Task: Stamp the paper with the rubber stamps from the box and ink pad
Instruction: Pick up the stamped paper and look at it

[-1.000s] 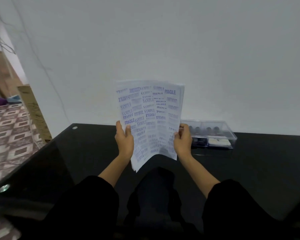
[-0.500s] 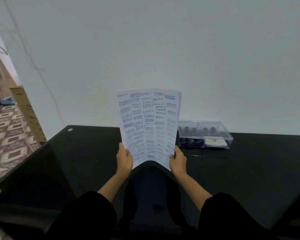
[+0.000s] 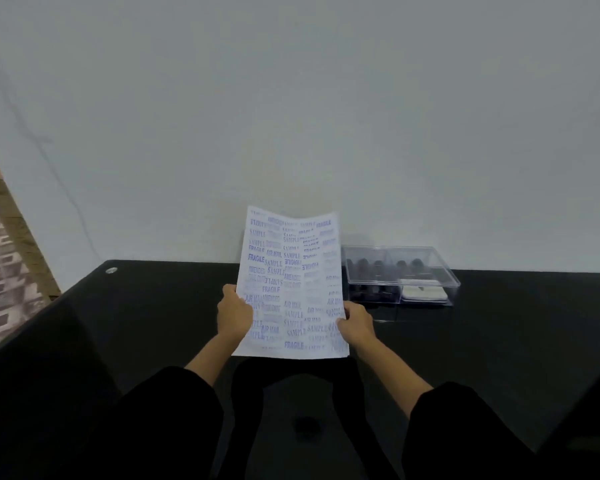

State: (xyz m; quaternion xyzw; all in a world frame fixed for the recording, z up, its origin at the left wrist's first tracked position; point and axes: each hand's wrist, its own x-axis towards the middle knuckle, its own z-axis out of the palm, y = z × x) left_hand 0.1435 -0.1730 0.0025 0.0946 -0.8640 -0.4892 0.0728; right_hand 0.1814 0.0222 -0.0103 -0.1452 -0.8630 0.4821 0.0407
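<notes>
- The paper is pinched at its left edge by the left hand and at its right edge by the right hand. Both grips are clamped on the sheet, around its lower half.
- The sheet is held slanted over the table, near edge low, far edge lifted toward the wall. Whether the near edge touches the table can't be told.
- Its long axis runs straight away from the person. It's already packed with blue prints (SAMPLE, FRAGILE, AIR MAIL), mostly reading upright from here.
- The clear box is parked just right of the paper by the wall, long axis left-right, lid apparently shut.
- Dark rubber stamps are seen inside, and the ink pad in the front-right compartment.
- The box is nearer the right hand, so it'd probably be reached with that one once the sheet is laid flat.
</notes>
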